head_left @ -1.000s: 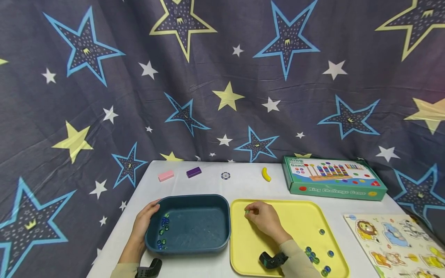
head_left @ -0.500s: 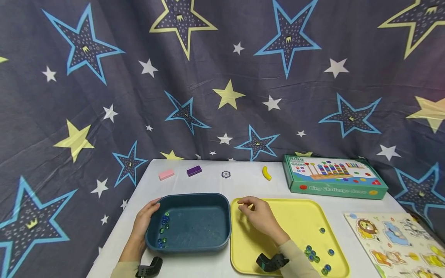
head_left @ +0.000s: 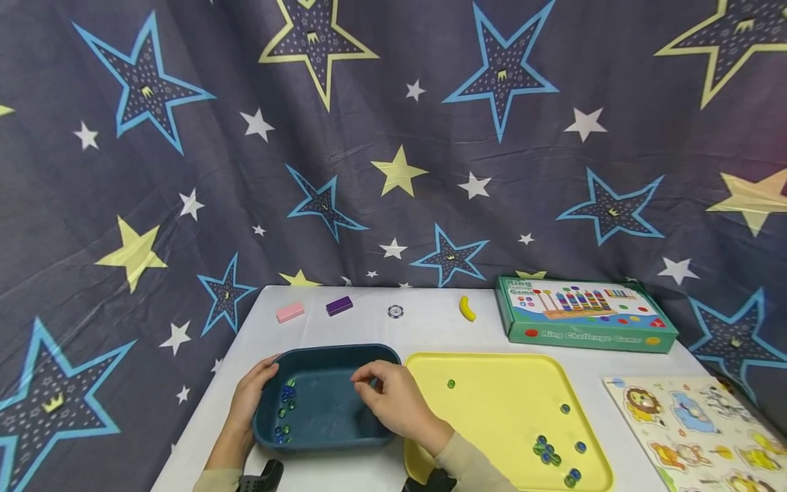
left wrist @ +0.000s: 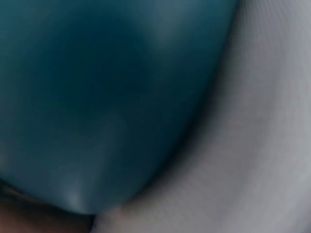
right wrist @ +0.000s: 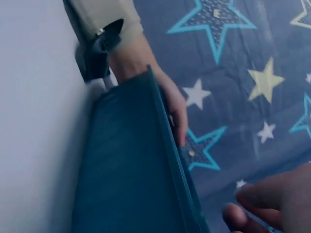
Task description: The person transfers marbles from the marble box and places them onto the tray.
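My left hand holds the left end of a dark teal plastic basin, its fingertips at the rim. Several green and blue glass marbles lie inside along that end. Above the basin's right half hovers my right hand, thumb and forefinger bent toward each other with a small gap; no marble shows between them. In the right wrist view those fingertips appear beyond the basin's wall. A single green marble sits on the yellow tray. The left wrist view is mostly filled by the basin.
More marbles are on the tray's right side. Behind stand a pink block, a purple block, a patterned chip, a toy banana and a game box. An animal puzzle board lies at right.
My right hand has moved left from the tray to over the basin. The green marble at its fingertips is gone from view there; one now shows on the tray. My left hand has stayed.
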The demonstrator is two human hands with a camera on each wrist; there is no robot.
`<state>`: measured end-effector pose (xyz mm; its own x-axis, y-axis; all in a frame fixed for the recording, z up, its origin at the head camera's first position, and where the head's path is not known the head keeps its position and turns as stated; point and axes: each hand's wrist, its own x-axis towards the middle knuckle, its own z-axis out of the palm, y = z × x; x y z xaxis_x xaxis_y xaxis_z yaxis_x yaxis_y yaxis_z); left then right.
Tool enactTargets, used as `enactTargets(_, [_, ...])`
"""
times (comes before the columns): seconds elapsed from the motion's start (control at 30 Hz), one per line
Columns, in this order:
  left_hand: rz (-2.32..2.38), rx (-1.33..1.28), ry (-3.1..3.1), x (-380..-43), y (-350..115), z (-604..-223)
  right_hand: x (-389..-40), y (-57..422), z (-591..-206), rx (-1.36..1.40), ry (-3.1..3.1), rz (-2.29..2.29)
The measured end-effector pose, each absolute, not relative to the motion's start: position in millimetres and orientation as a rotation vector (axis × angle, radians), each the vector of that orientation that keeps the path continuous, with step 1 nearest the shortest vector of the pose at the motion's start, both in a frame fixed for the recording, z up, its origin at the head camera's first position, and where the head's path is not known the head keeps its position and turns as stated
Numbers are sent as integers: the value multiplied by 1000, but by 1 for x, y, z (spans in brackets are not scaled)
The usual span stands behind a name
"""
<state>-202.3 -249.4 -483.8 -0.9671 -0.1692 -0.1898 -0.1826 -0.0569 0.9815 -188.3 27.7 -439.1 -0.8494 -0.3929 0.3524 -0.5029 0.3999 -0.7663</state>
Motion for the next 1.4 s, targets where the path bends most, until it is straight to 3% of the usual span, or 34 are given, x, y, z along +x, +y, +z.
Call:
enactTargets(0.57, [2236,-382,2125,-201,-248,-483,-194,-44,-443,1287,-2887,1414])
enactTargets(1.03, [2248,-373,2125,-199,-248,-483,-187,-71,-452,1147,-3089,1420])
enactTargets(1.4, [2222,-402,2134,-201,-249,-481,-188,-77,-453,1206,-3144,1408])
